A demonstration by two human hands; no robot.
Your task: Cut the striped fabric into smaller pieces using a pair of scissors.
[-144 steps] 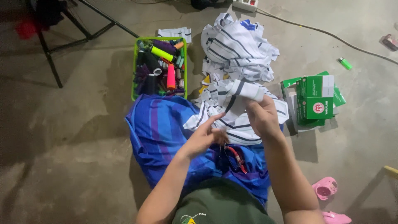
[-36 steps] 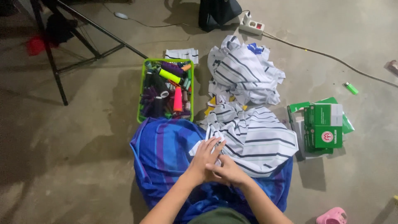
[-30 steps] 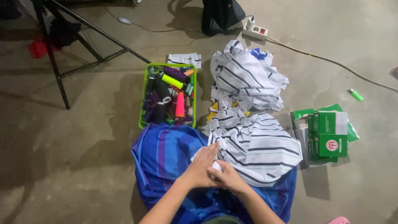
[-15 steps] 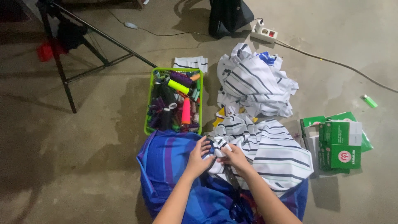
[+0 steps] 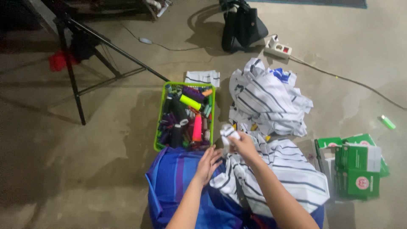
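Observation:
My right hand (image 5: 241,143) pinches a bunched corner of a white shirt with dark stripes (image 5: 292,176), lifting it just above the lower edge of the green basket (image 5: 158,127). The rest of that shirt lies spread over a blue cloth (image 5: 176,186) in front of me. My left hand (image 5: 208,163) rests open on the shirt's left edge, fingers apart, beside the right hand. The basket holds several thread spools in pink, yellow, purple and black.
A heap of more striped white shirts (image 5: 267,101) lies right of the basket, a folded striped piece (image 5: 202,78) behind it. Green boxes (image 5: 356,167) sit at the right, a green lighter (image 5: 387,122) beyond. A black tripod (image 5: 76,63), a black bag (image 5: 243,27) and a power strip (image 5: 277,48) stand farther back.
Both hands moved up and away from my body toward the basket. The right hand gathered the shirt's corner into a bunch and lifted it; the view shifted so everything sits lower.

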